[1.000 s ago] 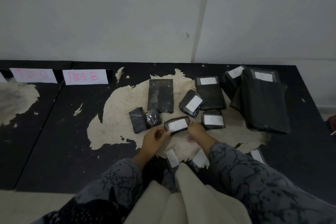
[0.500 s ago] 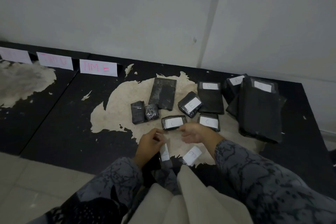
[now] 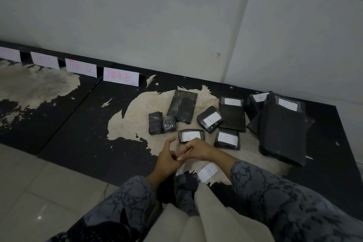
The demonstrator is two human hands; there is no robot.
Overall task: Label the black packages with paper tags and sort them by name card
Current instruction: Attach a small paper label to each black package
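both hands meet just before a tagged package [image 3: 191, 136]; left hand [image 3: 167, 160] loosely curled, right hand [image 3: 196, 150] grip unclear.

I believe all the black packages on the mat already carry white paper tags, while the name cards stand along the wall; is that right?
Not all. In the head view three packages at the group's left carry no tag; the others do. The name cards do stand along the wall.
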